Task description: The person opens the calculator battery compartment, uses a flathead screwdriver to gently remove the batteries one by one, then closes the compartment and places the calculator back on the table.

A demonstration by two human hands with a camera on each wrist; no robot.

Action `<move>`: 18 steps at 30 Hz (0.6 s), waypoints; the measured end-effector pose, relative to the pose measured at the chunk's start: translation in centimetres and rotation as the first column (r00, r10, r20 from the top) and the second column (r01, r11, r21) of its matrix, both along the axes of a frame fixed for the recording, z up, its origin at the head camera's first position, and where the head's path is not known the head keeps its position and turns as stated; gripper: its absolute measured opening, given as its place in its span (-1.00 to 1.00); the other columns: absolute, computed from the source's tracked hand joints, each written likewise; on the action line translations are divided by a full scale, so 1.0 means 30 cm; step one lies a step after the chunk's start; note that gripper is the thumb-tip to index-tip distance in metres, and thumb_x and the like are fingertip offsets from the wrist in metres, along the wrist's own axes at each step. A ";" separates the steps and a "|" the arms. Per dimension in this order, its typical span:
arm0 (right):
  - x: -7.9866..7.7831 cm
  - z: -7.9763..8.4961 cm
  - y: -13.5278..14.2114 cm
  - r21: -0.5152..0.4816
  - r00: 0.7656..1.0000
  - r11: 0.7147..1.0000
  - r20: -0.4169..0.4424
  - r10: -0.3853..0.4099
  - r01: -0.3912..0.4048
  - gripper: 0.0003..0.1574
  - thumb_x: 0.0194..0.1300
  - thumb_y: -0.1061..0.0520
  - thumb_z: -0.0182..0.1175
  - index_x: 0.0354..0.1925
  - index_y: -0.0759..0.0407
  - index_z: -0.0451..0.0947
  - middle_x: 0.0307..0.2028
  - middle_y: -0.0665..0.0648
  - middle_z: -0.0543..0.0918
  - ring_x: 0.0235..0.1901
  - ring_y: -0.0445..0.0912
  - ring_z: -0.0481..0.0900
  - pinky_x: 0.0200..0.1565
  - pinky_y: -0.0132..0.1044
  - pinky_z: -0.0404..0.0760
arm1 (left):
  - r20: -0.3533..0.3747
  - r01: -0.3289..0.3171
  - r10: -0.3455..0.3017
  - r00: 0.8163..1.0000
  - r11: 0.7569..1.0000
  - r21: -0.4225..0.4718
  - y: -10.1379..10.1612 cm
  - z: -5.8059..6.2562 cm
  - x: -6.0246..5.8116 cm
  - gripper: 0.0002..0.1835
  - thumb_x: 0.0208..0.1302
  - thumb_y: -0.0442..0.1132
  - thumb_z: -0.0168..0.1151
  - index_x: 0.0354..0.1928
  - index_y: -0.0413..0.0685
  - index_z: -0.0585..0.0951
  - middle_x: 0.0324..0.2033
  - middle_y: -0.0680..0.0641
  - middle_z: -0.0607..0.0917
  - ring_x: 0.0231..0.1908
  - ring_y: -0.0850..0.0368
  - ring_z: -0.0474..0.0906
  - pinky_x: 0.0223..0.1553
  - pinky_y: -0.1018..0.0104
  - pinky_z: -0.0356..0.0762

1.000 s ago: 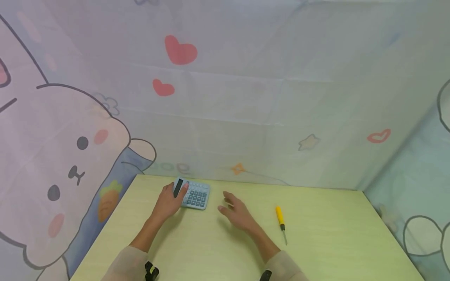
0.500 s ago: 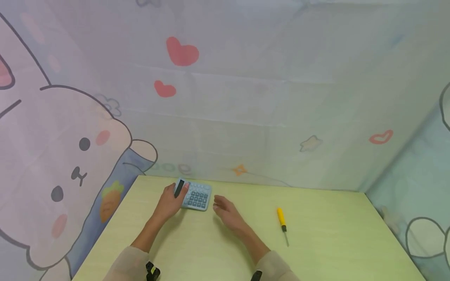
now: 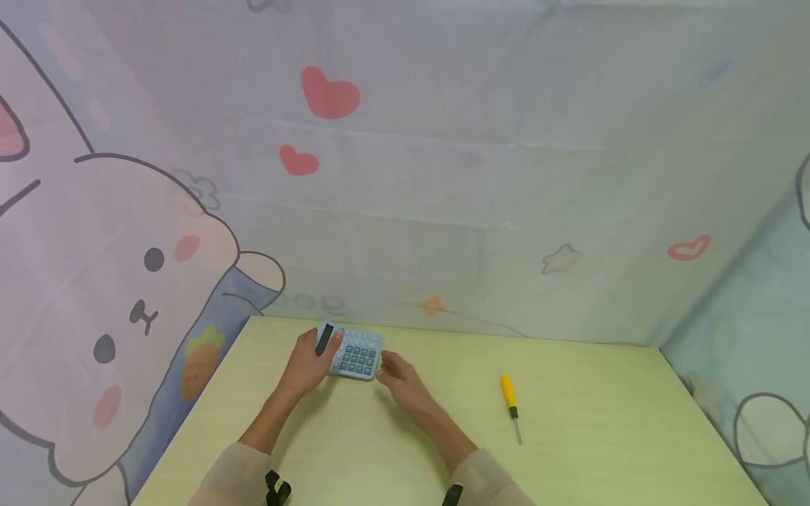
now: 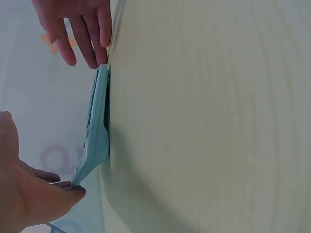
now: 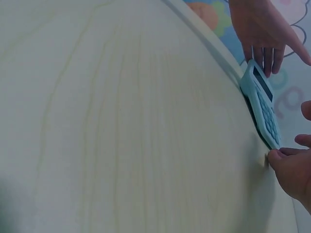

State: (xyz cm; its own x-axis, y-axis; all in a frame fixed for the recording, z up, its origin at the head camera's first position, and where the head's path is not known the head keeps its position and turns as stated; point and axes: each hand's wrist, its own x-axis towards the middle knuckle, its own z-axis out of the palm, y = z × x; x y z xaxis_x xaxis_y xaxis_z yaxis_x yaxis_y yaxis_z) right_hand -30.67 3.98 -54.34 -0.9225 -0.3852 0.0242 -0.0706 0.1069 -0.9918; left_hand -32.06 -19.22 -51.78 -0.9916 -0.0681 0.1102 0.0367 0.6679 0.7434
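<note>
A light blue calculator (image 3: 358, 353) lies face up near the back left of the table, its screen at the left end. Over that end stretches my left hand (image 3: 308, 364); in the right wrist view the straight fingers of the left hand (image 5: 260, 36) are at the screen end, thumb spread away from the keys. At the opposite end is my right hand (image 3: 405, 385). From the left wrist view, the right hand's extended fingers (image 4: 83, 36) come right up to the calculator's edge (image 4: 99, 111).
To the right lies a screwdriver (image 3: 510, 403) with a yellow handle, its shaft pointing toward the front. The pale wooden table (image 3: 588, 422) backs onto a printed cloth (image 3: 443, 176) with hearts and a rabbit.
My right hand has moved left, from beside the calculator to its right edge. The left hand has stayed at the screen end, and the calculator looks unmoved on the table.
</note>
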 end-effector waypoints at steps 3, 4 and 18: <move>-0.011 -0.003 -0.013 -0.021 1.000 1.000 0.006 -0.010 0.010 -0.31 0.51 0.15 0.01 0.47 0.36 0.11 0.45 0.39 0.18 0.44 0.25 0.16 0.40 0.14 0.14 | 0.022 -0.004 0.004 1.000 1.000 0.019 -0.001 0.007 -0.002 0.14 0.32 0.52 -0.26 0.47 -0.46 0.06 0.40 -0.48 0.16 0.37 -0.43 0.16 0.34 -0.27 0.15; -0.013 -0.001 -0.017 -0.028 1.000 1.000 0.010 -0.012 0.012 -0.31 0.51 0.15 0.01 0.46 0.36 0.11 0.45 0.39 0.19 0.43 0.24 0.16 0.40 0.14 0.15 | 0.036 -0.005 0.004 0.999 1.000 0.027 -0.001 0.011 -0.002 0.15 0.32 0.53 -0.27 0.47 -0.46 0.05 0.40 -0.49 0.16 0.37 -0.43 0.15 0.34 -0.27 0.14; -0.029 -0.021 -0.047 -0.268 0.979 0.955 0.191 -0.074 0.125 -0.32 0.52 0.21 -0.06 0.48 0.38 0.05 0.44 0.46 0.12 0.40 0.28 0.21 0.24 0.09 0.45 | 0.105 -0.003 -0.004 0.994 0.998 0.066 0.022 0.015 0.013 0.20 0.29 0.56 -0.26 0.48 -0.48 -0.02 0.45 -0.48 0.01 0.41 -0.45 0.05 0.37 -0.28 0.08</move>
